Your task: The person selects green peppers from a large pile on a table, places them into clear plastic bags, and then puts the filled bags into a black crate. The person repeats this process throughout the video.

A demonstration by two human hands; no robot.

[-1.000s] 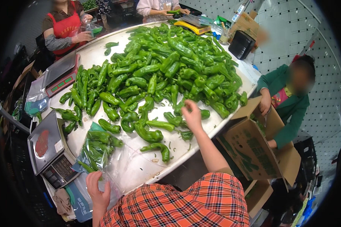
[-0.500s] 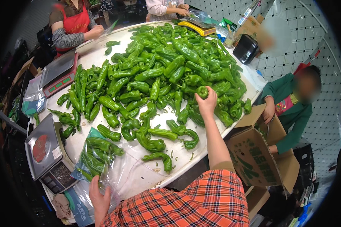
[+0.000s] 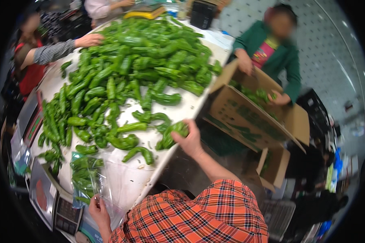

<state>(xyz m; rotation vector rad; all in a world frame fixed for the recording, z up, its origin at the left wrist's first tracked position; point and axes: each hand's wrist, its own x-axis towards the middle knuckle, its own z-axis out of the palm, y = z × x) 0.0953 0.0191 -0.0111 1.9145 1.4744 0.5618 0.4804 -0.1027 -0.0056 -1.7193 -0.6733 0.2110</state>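
My left hand (image 3: 100, 212) grips the open edge of a clear plastic bag (image 3: 103, 178). Inside the bag lie several long green peppers (image 3: 83, 172). At the table's near right edge, my right hand (image 3: 189, 141) is closed around a green pepper (image 3: 170, 135); whether more than one is in it I cannot tell. A curved green pepper (image 3: 140, 154) lies on the white table between the bag and my right hand. Beyond them spreads a big heap of green peppers (image 3: 142, 56).
Left of the bag stand a grey scale (image 3: 42, 194) and a red scale (image 3: 34, 117). A yellow scale (image 3: 144, 12) is at the far end. On the right, a person in green handles peppers in an open cardboard box (image 3: 247, 117). A co-worker's hand (image 3: 89, 40) touches the heap.
My view has swung to the right. My right hand has come back from the heap to the table's near edge with a pepper. At far left, the red-aproned co-worker now reaches onto the heap.
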